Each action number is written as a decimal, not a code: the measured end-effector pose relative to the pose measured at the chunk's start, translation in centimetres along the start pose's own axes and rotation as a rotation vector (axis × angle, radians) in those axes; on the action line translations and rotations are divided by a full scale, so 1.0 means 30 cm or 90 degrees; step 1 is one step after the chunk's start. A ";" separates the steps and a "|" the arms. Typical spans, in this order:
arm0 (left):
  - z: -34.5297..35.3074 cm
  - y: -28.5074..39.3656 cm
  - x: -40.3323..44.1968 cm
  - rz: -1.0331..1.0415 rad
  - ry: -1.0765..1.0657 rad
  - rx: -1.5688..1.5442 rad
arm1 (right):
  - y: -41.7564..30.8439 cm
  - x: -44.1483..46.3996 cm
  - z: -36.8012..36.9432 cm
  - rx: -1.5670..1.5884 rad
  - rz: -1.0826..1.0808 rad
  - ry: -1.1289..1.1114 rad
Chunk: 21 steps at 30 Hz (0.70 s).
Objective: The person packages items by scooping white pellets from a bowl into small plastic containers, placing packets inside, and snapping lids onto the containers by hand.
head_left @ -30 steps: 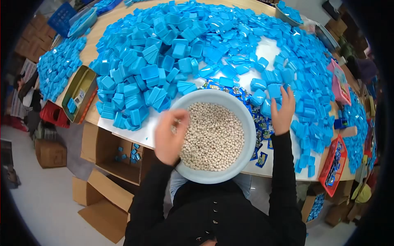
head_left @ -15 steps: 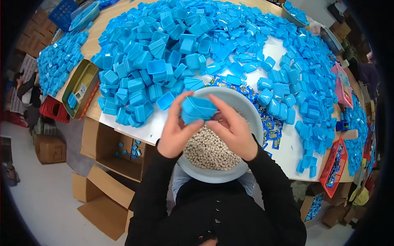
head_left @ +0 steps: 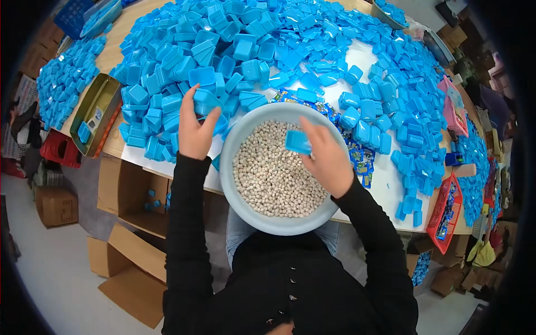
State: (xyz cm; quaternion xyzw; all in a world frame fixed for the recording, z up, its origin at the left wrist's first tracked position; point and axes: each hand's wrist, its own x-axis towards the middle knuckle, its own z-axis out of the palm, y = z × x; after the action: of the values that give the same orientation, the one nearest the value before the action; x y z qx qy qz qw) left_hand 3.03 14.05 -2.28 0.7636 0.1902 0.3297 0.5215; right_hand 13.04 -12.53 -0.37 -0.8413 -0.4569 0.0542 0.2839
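Note:
A pale grey-blue basin [head_left: 230, 195] full of small whitish round pieces [head_left: 273, 178] sits at the table's front edge, before my body. Above its right part, my right hand [head_left: 328, 159] holds a small blue container [head_left: 298, 142] between thumb and fingers. To the left of the basin, my left hand [head_left: 195, 125] is raised with thumb and fingers apart, at the near edge of a heap of open blue containers [head_left: 167, 61]. A blurred blue container is by its fingertips; whether they touch it I cannot tell. Small printed packets [head_left: 363, 159] lie behind and right of the basin.
Closed-looking blue containers [head_left: 413, 123] spread over the right side. A red basket [head_left: 445, 215] with packets stands at the right edge, a pink basket [head_left: 455, 109] behind it. At the left are an olive box [head_left: 95, 114] and, below, open cardboard boxes [head_left: 137, 251].
My hands, together around blue containers over the basin half a second ago, have separated. The left moved left to the heap; the right keeps one container. The view has shifted slightly.

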 end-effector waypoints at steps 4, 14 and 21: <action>0.035 0.036 -0.036 -0.033 -0.003 -0.011 | -0.006 -0.029 0.062 -0.181 -0.101 -0.002; 0.104 0.148 -0.120 -0.037 -0.008 0.067 | 0.013 -0.045 0.001 0.077 -0.016 -0.149; 0.132 0.107 -0.123 0.158 0.104 0.254 | -0.070 -0.010 0.066 -0.026 -0.071 -0.143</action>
State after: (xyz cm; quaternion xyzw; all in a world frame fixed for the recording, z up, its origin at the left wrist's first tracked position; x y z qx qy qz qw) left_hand 3.02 7.82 -1.38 0.8398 0.1980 0.4075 0.2990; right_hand 10.61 -11.04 -0.97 -0.8089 -0.5325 0.1229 0.2168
